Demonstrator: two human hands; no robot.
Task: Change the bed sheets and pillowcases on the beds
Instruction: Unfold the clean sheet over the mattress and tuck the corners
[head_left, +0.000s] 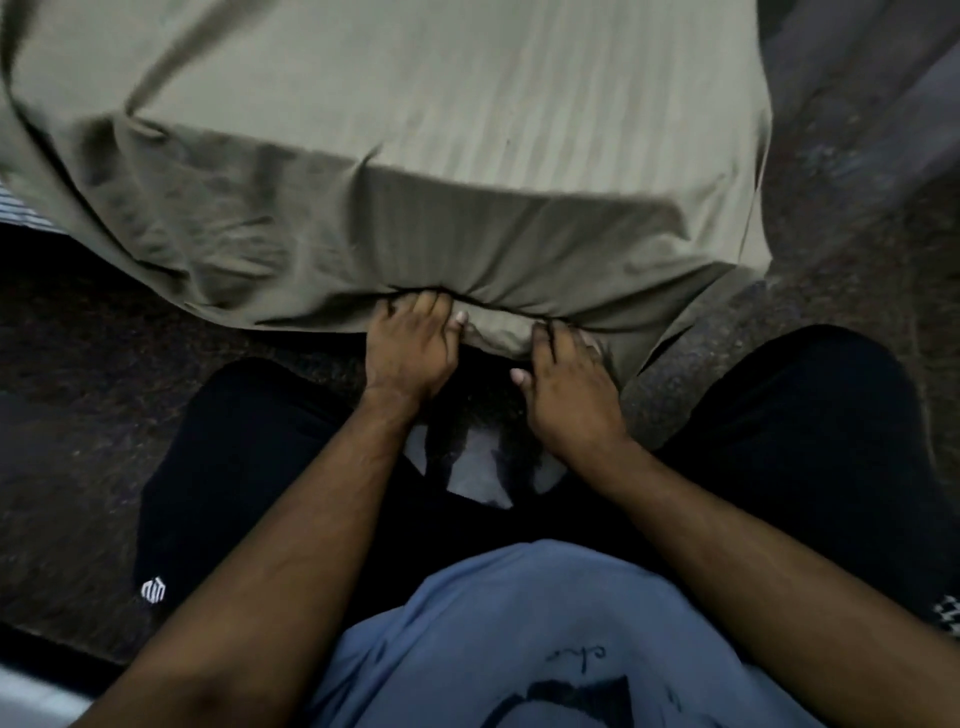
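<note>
Olive-green striped cloth, the bed sheet (415, 156), drapes over the bed's near end, its hem bunched low just in front of the knees. Left hand (408, 345) curls its fingers into that gathered edge, and the right hand (563, 387) beside it grips the same fold. Soft, light and limp, it should handle best taken by the hem.
</note>
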